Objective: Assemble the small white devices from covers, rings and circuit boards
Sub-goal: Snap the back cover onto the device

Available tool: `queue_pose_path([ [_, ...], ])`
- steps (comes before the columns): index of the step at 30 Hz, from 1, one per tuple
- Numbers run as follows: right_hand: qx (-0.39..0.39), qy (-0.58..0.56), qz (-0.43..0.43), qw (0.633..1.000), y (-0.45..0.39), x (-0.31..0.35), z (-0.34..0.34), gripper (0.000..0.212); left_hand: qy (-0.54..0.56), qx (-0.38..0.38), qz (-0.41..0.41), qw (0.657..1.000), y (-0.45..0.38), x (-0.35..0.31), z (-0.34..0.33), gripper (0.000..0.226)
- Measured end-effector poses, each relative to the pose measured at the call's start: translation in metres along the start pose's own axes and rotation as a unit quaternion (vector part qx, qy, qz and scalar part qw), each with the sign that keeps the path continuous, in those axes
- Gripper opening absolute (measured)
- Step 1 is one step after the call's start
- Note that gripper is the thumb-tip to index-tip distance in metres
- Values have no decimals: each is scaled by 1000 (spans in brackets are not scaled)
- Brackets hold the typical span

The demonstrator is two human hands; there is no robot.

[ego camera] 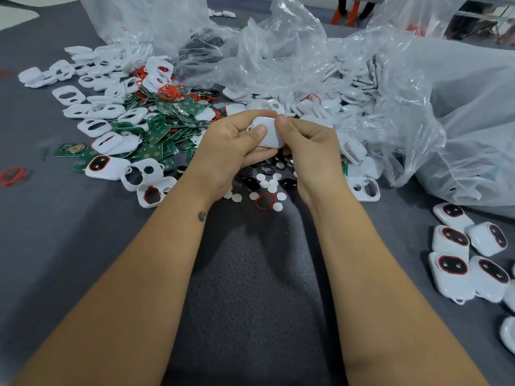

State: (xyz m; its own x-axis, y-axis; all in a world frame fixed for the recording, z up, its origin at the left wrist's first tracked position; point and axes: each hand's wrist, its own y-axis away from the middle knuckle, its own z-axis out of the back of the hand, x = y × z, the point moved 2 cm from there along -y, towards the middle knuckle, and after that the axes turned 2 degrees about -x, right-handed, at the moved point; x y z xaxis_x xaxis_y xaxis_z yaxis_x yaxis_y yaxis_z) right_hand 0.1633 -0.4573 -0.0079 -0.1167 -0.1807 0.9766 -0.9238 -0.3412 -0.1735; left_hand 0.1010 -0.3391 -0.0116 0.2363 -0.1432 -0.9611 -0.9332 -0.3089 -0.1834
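Centre frame, above the desk [69,232], left hand [228,146] and right hand [306,143] curl their fingers tight around one white device [267,132], apparently pressing its covers shut, and next likely comes setting it with the finished devices [471,254] at lower right.

Smooth glossy white plastic covers [96,127], crinkled clear plastic bags [390,79], matt grey textured cloth counter [250,274].

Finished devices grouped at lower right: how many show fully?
5 devices: one at top, two side by side below it, two nearest the person. Others are cut off at the frame edge.
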Motion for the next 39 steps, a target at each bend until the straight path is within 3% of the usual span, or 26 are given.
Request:
queue_pose_path([
  [5, -5, 64, 14, 998, -2, -2, 0, 25, 9, -9, -1, 1000, 1, -1, -2, 24],
  [7, 1, 29, -32, 999, -5, -4, 0, 37, 35, -29, 14, 999, 1, -1, -1, 23],
  [9, 35, -46, -60, 997, -5, -2, 0, 34, 57, -48, 22, 997, 0, 0, 0, 22],
  [12, 75, -31, 9, 997, -2, 1, -1, 15, 46, -65, 23, 997, 0, -1, 2, 23],
  [16, -22, 43, 92, 995, -2, 1, 0, 32, 40, -86, 48, 994, -2, 0, 2, 27],
  [20, 4, 56, 111, 992, 0, 1, -5, 37, 123, -100, 56, 986, -3, -4, 4, 14],
  [26, -16, -52, 16, 998, -3, 0, -2, 31, 100, -112, 20, 988, -2, -4, 7, 20],
  [30, -20, -15, 9, 1000, 0, -1, -3, 21, 141, -114, 24, 983, -1, -4, 5, 33],
  [33, -45, 7, 23, 999, 1, 2, -2, 16, 80, -67, 34, 994, 2, -4, 4, 42],
  [36, -60, -2, 25, 998, 1, 5, 1, 18, -54, -47, 44, 996, 3, -1, 3, 31],
  [39, -64, 16, 31, 997, 3, 7, 1, 21, -74, -55, 41, 995, 2, 1, 0, 18],
])
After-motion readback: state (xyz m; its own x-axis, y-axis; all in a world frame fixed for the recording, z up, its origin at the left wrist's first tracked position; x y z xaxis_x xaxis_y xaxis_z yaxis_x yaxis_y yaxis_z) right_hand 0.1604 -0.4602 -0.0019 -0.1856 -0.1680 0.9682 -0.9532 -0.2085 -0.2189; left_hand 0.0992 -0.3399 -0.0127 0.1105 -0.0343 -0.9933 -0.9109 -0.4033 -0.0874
